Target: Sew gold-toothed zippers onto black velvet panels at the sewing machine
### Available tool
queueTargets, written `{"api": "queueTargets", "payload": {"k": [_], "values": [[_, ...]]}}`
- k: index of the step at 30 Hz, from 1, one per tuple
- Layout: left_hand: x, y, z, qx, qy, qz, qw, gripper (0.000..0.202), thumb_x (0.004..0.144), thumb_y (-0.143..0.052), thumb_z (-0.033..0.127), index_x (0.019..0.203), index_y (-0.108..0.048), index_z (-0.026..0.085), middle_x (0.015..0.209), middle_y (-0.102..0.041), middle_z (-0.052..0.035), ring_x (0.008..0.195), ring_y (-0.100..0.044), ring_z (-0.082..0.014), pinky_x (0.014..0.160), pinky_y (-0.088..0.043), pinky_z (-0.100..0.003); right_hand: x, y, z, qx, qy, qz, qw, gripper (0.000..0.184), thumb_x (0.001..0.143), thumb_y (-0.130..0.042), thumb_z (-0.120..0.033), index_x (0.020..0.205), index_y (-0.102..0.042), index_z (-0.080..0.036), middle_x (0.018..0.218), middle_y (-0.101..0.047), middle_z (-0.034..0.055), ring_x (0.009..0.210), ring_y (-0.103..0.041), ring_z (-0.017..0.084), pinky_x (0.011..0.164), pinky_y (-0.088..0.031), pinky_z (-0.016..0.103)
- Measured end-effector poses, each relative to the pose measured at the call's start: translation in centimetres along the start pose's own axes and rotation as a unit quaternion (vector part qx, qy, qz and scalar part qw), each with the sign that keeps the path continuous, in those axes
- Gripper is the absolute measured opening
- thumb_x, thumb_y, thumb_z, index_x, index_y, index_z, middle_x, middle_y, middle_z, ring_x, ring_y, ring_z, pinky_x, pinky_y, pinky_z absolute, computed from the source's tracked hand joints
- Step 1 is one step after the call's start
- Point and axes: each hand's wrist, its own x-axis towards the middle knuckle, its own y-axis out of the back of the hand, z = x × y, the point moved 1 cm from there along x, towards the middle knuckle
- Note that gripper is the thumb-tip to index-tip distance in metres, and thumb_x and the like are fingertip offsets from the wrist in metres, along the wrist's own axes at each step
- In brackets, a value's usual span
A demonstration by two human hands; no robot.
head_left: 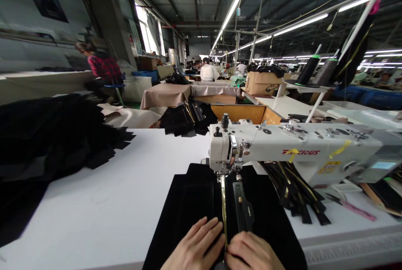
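A black fabric panel lies on the white sewing table, its far edge under the needle area of a white sewing machine. Down its middle runs a gold-toothed zipper, reaching up to the presser foot. My left hand rests flat on the panel left of the zipper, fingers stretched forward. Just right of the zipper's near end, my right hand has curled fingers closed on the zipper edge; the fingertips are partly hidden. A black trim piece with a small gold fitting sits on the panel above my right hand.
Stacked black fabric pieces cover the table's left side. More panels lie behind the table. Loose zippers and pink-handled scissors are under the machine arm. Thread cones stand at right. A person in a checked shirt sits left.
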Motion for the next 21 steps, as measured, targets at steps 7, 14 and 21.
{"api": "queueTargets", "payload": {"k": [7, 14, 21], "values": [[0.3, 0.4, -0.3, -0.008, -0.008, 0.012, 1.000, 0.037, 0.104, -0.037, 0.021, 0.136, -0.054, 0.015, 0.134, -0.062, -0.0104, 0.124, -0.058, -0.0244, 0.106, -0.046, -0.036, 4.6, 2.1, 2.6, 0.021, -0.124, -0.146, 0.981, 0.036, 0.089, -0.044, -0.007, 0.119, -0.061, -0.017, 0.112, -0.061, 0.0097, 0.103, -0.060, 0.023, 0.090, -0.056, 0.038], [0.5, 0.8, -1.4, -0.062, 0.005, -0.024, 0.998, 0.039, 0.101, -0.044, 0.018, 0.140, -0.050, 0.019, 0.135, -0.061, -0.0110, 0.125, -0.058, -0.0252, 0.104, -0.048, -0.034, 4.8, 0.6, 3.7, 0.003, -0.124, -0.165, 0.978, 0.033, 0.087, -0.049, -0.008, 0.115, -0.063, -0.017, 0.110, -0.062, 0.0089, 0.101, -0.060, 0.024, 0.093, -0.055, 0.040], [1.3, 0.7, -2.4, -0.126, 0.037, -0.073, 0.989, 0.074, 0.073, -0.060, 0.014, 0.145, -0.043, 0.018, 0.145, -0.052, -0.0124, 0.132, -0.051, -0.0302, 0.109, -0.044, -0.042, 5.9, 0.5, 5.2, 0.005, -0.119, -0.174, 0.977, 0.031, 0.087, -0.054, -0.008, 0.116, -0.063, -0.016, 0.111, -0.061, 0.0088, 0.104, -0.058, 0.023, 0.098, -0.051, 0.040]]}}
